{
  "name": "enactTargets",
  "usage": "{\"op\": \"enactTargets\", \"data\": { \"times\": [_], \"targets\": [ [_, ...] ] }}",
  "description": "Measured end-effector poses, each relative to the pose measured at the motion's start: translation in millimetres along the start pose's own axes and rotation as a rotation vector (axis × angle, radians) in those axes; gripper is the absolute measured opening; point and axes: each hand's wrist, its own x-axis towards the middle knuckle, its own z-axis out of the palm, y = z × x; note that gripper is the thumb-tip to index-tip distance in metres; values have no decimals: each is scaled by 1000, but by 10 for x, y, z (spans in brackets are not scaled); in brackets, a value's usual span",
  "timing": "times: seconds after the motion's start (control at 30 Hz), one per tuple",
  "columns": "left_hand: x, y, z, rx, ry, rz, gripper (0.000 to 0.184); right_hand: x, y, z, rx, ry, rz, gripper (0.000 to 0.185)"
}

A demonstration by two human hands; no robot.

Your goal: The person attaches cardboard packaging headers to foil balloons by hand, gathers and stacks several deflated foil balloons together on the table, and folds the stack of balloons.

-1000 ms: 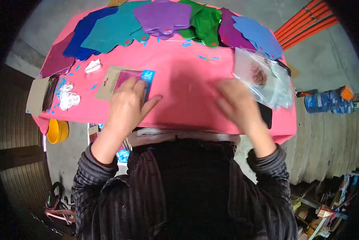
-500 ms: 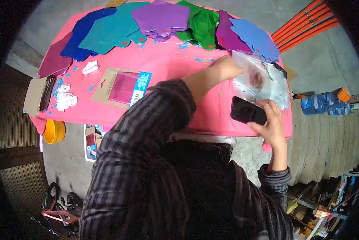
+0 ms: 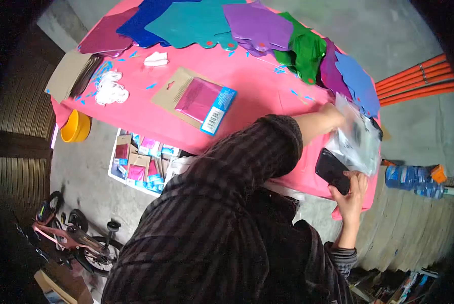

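My left arm reaches across the pink-covered table, and my left hand (image 3: 333, 117) is at the near side of the clear plastic bags (image 3: 362, 144) on the right. Its fingers are blurred against the plastic, so I cannot tell whether they grip it. Below the bags, my right hand (image 3: 353, 196) is closed around the lower end of a black smartphone (image 3: 331, 170), held at the table's front right. A cardboard-backed package with a magenta foil piece (image 3: 199, 99) and blue label lies left of my left arm.
Foil star-shaped balloons (image 3: 191, 23) line the table's far edge. At its left end are a stack of brown cards (image 3: 67, 78), white string (image 3: 110, 88) and blue scraps. Below stand a yellow bucket (image 3: 75, 126), a bin of packages (image 3: 116, 169) and a bicycle (image 3: 77, 238).
The view has turned, shifting the table rightward and showing more of the bin and bicycle. My left hand remains at the plastic bags, which look more bunched up. My right hand still holds the smartphone.
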Motion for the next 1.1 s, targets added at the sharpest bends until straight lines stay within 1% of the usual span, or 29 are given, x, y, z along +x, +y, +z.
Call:
{"op": "enactTargets", "data": {
  "times": [0.1,0.13,0.23,0.27,0.37,0.4,0.47,0.5,0.6,0.63,0.73,0.9,1.0,1.03,1.1],
  "targets": [
    [-159,74,1,-286,-51,-66,10,-23,-15,25,-54,46,-15,55],
    [-178,70,24,-289,-57,-66,10,-39,-14,49,-75,78,-33,54],
    [-235,32,189,-528,-57,13,13,-100,-26,83,-108,122,-48,51],
    [-240,10,233,-529,-74,12,13,-95,-26,87,-116,140,-56,50],
    [-349,-171,152,-351,-86,127,15,-113,-10,99,-139,148,-54,47],
    [-357,-191,94,-350,-107,127,15,-111,-3,107,-141,143,-61,46],
    [-351,-211,-30,197,-103,266,23,-133,-4,108,-151,135,-53,45],
    [-381,-237,-72,196,-116,269,23,-127,-12,116,-147,138,-57,44],
    [-440,-288,-218,342,-243,202,26,-98,-2,120,-137,148,-73,42],
    [-476,-295,-256,342,-246,202,26,-102,3,122,-130,144,-73,42],
    [-632,-241,-365,531,-302,258,28,-111,15,133,-115,137,-70,41],
    [-765,-117,-620,658,-362,324,36,-101,35,118,-137,137,-90,44],
    [-673,-43,-752,929,-357,445,43,-120,64,99,-150,154,-116,45],
    [-649,21,-766,930,-359,447,43,-138,81,109,-145,152,-102,45],
    [-657,247,-830,1064,-168,480,43,-154,105,133,-135,150,-80,46]
  ]
}}
